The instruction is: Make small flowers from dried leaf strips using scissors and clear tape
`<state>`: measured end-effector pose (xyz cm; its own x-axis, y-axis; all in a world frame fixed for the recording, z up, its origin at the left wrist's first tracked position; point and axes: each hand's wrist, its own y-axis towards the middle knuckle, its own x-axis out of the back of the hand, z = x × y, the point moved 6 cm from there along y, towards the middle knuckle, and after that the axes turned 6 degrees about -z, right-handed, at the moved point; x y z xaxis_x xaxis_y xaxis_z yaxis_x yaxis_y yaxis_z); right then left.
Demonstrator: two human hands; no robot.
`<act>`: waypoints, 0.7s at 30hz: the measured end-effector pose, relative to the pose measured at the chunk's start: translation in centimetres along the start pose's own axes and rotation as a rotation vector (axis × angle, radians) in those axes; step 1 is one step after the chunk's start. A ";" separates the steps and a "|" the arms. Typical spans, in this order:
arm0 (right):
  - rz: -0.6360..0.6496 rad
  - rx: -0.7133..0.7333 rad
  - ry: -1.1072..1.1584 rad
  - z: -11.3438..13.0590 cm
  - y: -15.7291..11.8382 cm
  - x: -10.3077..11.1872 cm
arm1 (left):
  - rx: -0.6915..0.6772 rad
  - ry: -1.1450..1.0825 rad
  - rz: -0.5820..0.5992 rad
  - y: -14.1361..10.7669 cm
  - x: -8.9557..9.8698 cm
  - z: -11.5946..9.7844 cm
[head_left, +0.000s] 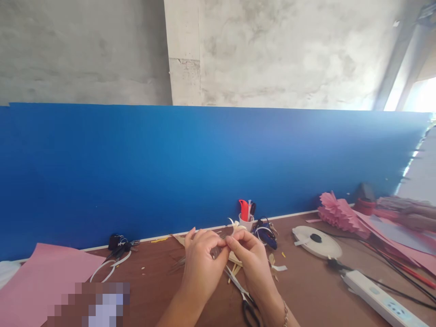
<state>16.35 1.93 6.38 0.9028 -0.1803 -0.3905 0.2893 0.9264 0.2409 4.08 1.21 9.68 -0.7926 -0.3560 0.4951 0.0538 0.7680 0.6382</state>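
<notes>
Strips (235, 224), pale and curly, stick up just past the left hand (205, 254) and right hand (255, 256), both pinched narrow on something I cannot tell, so small, soft squeezes should work best.

Setting: small craft workshop, probably improvised, in a roughly finished room.
Grounds: bare, blotchy concrete wall (289, 54) with a pillar (184, 79) in it; blue partition (204, 163) standing along the far edge of a brown tabletop (150, 295). Paper-craft stock at both ends: flat pink sheet (57, 272) by the left edge, pleated pink paper (340, 215) toward the far right corner. Tools: scissors (241, 287) near the middle of the near edge, cup (246, 222) of pens at the far edge. Pale offcuts (235, 271) lie loose near the scissors. Power strip (381, 297) at the near right corner. Bright light (424, 97) enters, upper right.
</notes>
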 end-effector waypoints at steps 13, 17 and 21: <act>0.163 -0.055 -0.037 0.9 0.0 -0.1 | 0.074 -0.294 0.064 0.8 0.4 -0.3; 0.149 -0.016 -0.043 1.0 0.1 -0.1 | 0.061 -0.178 0.051 0.6 0.1 -0.1; 0.101 0.060 -0.099 1.1 0.1 -0.1 | 0.040 -0.052 0.003 0.2 0.0 0.2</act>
<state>16.64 1.69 7.45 0.9543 -0.1218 -0.2728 0.2113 0.9206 0.3283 3.98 1.46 9.64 -0.8231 -0.3260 0.4650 0.0328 0.7901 0.6121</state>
